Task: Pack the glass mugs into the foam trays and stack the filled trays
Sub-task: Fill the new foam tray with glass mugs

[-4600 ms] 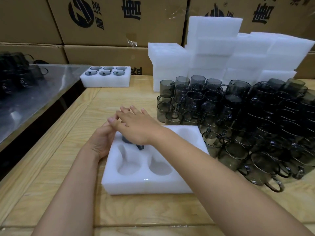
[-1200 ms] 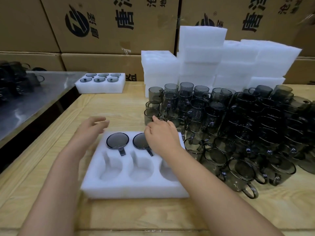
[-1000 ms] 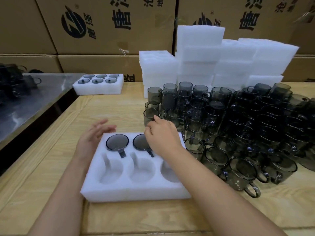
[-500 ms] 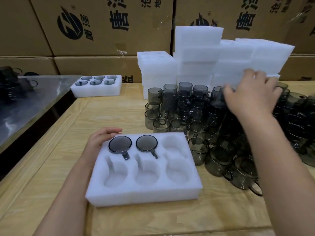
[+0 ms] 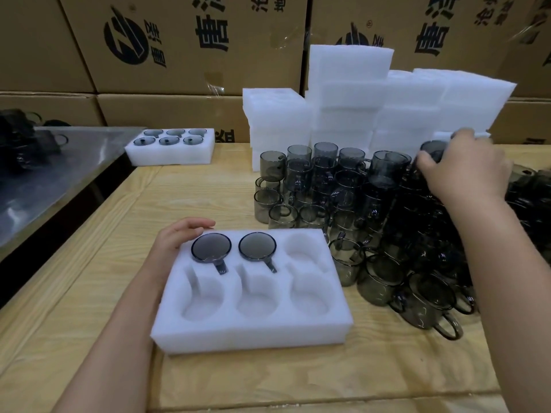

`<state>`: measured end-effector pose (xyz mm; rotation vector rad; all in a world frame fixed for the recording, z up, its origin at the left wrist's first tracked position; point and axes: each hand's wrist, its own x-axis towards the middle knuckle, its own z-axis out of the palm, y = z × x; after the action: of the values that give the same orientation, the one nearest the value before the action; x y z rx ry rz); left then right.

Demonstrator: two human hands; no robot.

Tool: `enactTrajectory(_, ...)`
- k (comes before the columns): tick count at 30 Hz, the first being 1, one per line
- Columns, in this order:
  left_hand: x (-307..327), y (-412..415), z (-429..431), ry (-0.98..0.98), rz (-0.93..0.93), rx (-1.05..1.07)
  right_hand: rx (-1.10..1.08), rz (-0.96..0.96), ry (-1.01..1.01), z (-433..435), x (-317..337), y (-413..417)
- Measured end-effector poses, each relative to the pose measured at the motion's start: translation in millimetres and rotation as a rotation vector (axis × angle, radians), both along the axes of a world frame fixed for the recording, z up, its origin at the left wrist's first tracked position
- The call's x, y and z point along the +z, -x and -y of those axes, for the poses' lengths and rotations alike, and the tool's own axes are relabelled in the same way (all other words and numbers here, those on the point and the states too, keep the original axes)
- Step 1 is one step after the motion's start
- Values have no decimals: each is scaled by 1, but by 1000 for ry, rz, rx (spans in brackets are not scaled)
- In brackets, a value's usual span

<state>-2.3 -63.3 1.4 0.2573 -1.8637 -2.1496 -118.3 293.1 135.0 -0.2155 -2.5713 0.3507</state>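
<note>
Two mugs (image 5: pixel 211 249) sit in the back-row pockets of the foam tray (image 5: pixel 253 326) at lower centre of the worktop (image 5: pixel 185 192); left hand (image 5: pixel 176 242) rests on tray's far-left corner, fingers loosely together; right hand (image 5: pixel 465 171) at upper right, fingers clamped on a dark mug (image 5: pixel 432 149) atop the mug pile (image 5: pixel 387 222).

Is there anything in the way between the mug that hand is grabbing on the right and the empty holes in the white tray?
Nothing blocks the holes: the near foam tray has four open pockets. But the right hand reaches to the far side of the crowded mugs, so the grasped mug must rise above them first. The left hand rests at the tray's far-left corner.
</note>
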Motion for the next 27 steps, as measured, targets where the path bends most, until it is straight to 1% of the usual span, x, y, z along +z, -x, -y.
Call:
enactTrajectory(1, 0, 0, 0, 7, 3, 3, 67, -84, 84, 2, 0, -7)
enactTrajectory(2, 0, 0, 0, 11, 8, 10, 176, -131, 209, 8, 0, -15)
enactTrajectory(3, 0, -1, 0, 13, 13, 19, 324, -129, 353, 15, -1, -24)
enactTrajectory(4, 0, -1, 0, 17, 17, 29, 493, -68, 479, 26, -2, -34)
enactTrajectory(5, 0, -2, 1, 23, 18, 35, 664, 31, 552, 37, -6, -43)
enactTrajectory(6, 0, -3, 1, 30, 18, 37, 794, 135, 542, 48, -12, -49)
enactTrajectory(7, 0, -5, 1, 28, 19, 34, 878, 225, 471, 57, -19, -53)
enactTrajectory(8, 0, -7, 1, 18, 19, 27, 927, 291, 375, 65, -27, -54)
enactTrajectory(10, 1, -9, 0, -14, 19, 12, 960, 353, 223, 76, -40, -52)
enactTrajectory(15, 5, -12, -3, -18, 9, -16, 964, 422, 173, 76, -44, -45)
enactTrajectory(19, 8, -14, -1, -2, 45, -137, 1002, 443, 89, 73, -40, -45)
enactTrajectory(23, 10, -15, -1, 86, 78, -110, 1020, 420, -13, 75, -42, -46)
enactTrajectory(27, 11, -18, 8, 77, 100, -96, 1068, 405, -80, 86, -47, -52)
